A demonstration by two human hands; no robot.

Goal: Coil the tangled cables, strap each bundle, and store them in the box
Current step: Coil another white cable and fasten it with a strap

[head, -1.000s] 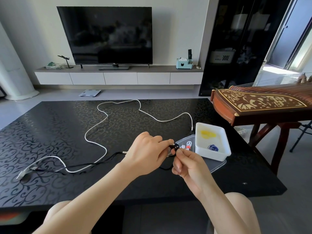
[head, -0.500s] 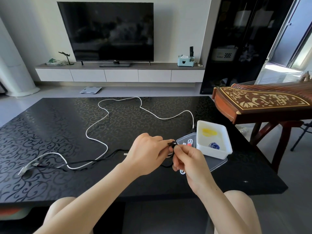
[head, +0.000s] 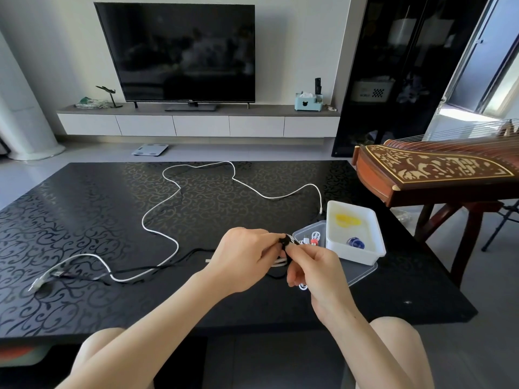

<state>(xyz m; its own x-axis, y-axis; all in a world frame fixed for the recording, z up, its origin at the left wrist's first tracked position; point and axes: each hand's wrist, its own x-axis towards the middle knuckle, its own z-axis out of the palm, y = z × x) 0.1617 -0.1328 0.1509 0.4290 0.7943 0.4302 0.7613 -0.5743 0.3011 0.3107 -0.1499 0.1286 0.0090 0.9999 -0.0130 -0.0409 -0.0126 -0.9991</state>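
Pinching black strap with left hand and right hand, fingers of both curled, just left of white box. Holding coiled white bundle under strap, also just left of box. Noting long white cable sprawled on black table left of and behind box, black cable well left of box, clear lid under box.

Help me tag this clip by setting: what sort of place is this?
Most likely a home living room. A large television stands on a long low cabinet against the wall, a black patterned coffee table sits in front of it, and a zither-like string instrument stands on a wooden stand at the right.
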